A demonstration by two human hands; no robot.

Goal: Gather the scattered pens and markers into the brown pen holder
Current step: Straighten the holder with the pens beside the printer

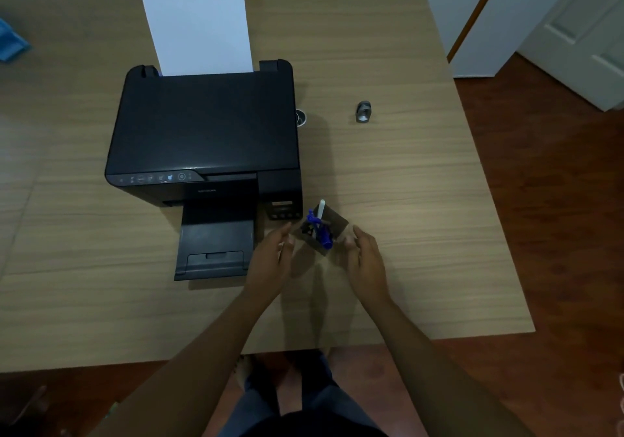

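The brown pen holder (337, 225) stands on the wooden table just right of the printer's front corner. Several pens stick out of it: blue pens (319, 229) and a white marker (321, 209) that rises above the rim. My left hand (271, 261) is beside the holder on its left, fingers apart, holding nothing. On the holder's right is my right hand (366, 261), open too, fingertips close to the holder's side. Neither hand clearly touches it.
A black printer (202, 139) with a white sheet (196, 21) upright in its feeder fills the table's middle; its output tray juts toward me. A small grey object (363, 111) lies at the right, a round cup-like item (301, 118) beside the printer. The table edge (371, 340) is near.
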